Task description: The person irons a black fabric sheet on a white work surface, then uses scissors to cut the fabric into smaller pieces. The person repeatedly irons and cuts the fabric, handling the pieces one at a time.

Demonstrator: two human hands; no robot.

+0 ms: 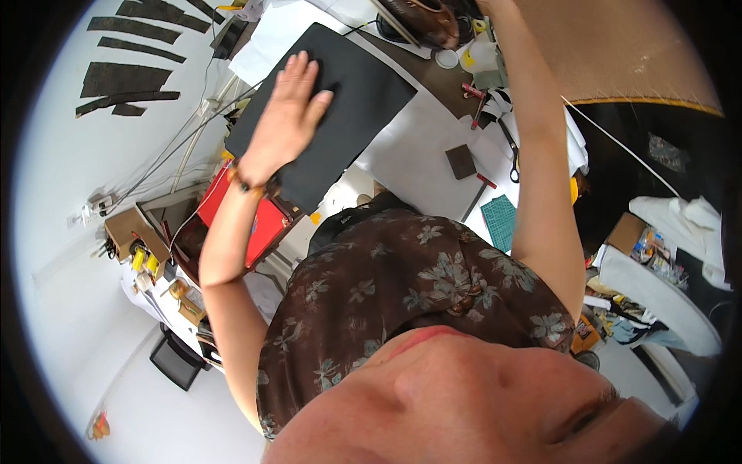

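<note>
My left hand lies flat on a large black sheet, palm down, with its fingers stretched out and the thumb apart. The sheet looks smooth, like leather or thin board, and partly covers white paper on the table. My right arm reaches up past the right side of the table. Its hand is cut off by the upper edge, so its fingers and anything in them are hidden. Nearest to that arm are black-handled scissors and a red-handled tool.
A small dark square piece and a green cutting mat lie on the table. A brown leather item stands at the far side. Left of my body is a red surface. Dark strips hang on the white wall.
</note>
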